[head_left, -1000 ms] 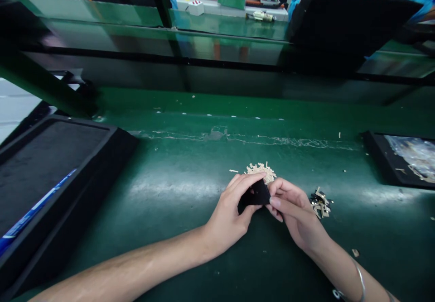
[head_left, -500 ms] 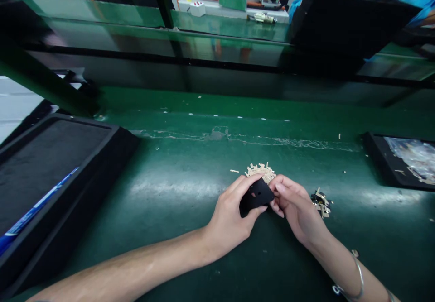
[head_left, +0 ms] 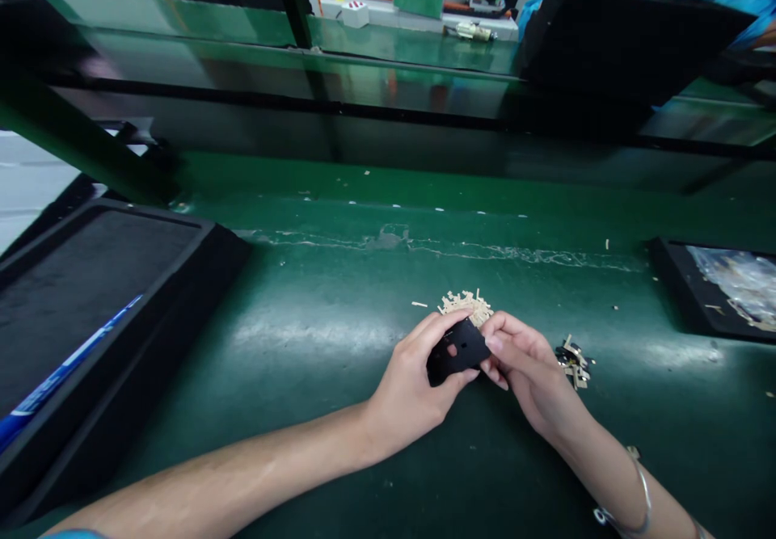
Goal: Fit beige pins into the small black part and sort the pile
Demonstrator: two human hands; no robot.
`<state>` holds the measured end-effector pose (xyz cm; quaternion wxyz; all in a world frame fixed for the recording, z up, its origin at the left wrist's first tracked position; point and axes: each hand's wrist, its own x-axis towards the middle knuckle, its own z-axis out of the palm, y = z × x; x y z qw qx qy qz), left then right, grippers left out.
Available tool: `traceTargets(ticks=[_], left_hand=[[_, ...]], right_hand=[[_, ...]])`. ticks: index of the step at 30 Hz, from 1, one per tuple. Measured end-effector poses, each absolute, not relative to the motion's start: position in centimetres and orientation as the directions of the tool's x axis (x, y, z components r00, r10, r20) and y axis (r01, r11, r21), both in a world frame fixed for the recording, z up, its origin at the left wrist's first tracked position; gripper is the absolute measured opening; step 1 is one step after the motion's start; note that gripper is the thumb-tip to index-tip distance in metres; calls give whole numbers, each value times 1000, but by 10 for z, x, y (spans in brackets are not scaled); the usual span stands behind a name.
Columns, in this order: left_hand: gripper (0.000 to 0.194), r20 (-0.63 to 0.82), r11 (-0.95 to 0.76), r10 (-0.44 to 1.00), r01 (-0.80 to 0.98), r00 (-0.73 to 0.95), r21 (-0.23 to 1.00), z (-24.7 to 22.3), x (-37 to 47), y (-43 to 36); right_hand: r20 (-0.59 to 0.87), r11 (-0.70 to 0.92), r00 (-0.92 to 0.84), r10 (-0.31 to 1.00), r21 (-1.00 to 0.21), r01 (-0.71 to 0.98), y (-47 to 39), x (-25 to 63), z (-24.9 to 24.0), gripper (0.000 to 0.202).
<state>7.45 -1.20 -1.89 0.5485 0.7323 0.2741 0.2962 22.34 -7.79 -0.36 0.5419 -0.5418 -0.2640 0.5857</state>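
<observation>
Black part held in left hand above green surface, right fingers at its edge

Observed black part [head_left: 461,353] raised just over green surface [head_left: 339,305], tilted, with small openings in its visible face. Gripping it with left hand [head_left: 406,377]: fingers over the upper edge, thumb along the lower; grip closed on part. Touching its right edge with curled fingers of right hand [head_left: 530,373], thumb in front. Cannot tell whether pinching the edge or a small piece there; grip hidden by fingers.

Noted just beyond the part, on surface: loose pile of pale pieces [head_left: 464,303], with single pale strip [head_left: 419,305] to its left. Recorded to the right, near right hand: small cluster of mixed pieces [head_left: 574,364], dark, pale and metallic.

Logged at far left: black tray [head_left: 225,242] with blue-and-white item [head_left: 73,365] inside. Logged at far right: shallow dark tray [head_left: 674,292] holding clear plastic bag [head_left: 736,272].
</observation>
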Motion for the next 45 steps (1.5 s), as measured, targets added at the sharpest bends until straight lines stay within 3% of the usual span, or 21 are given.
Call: traceTargets(ticks=[6, 10, 13, 17, 22, 28, 32, 36, 45], left_hand=[[51, 67, -125, 720, 33, 691, 992, -22, 76, -7], [48, -9, 75, 645, -52, 764, 996, -21, 77, -4], [45, -15, 168, 605, -109, 796, 980, -20, 77, -3], [45, -23, 225, 576, -132, 817, 966, -18, 77, -1], [44, -6, 223, 559, -144, 829, 964, -18, 77, 2], [47, -11, 51, 651, -29, 759, 998, -21, 77, -5], [48, -8, -64, 758, 86, 652, 994, -22, 78, -10], [45, 26, -111, 764, 92, 645, 990, -22, 78, -12], [47, 67, -185, 752, 112, 655, 976, -22, 77, -12]], right_hand=[[-120, -140, 280, 952, -989, 50, -79, 226, -6, 15], [105, -25, 310, 945, -920, 390, -81, 225, -9, 8], [202, 31, 286, 937, -862, 506, -82, 224, -11, 9], [215, 31, 270, 939, -831, 555, -83, 222, -11, 12], [146, 10, 242, 959, -873, 487, -84, 224, -6, 8], [108, 9, 200, 974, -897, 443, -82, 228, -1, 16], [140, 4, 207, 968, -838, 546, -82, 226, -2, 11], [211, 4, 218, 953, -728, 685, -85, 222, -6, 7], [205, -27, 231, 951, -691, 722, -84, 219, -6, 15]])
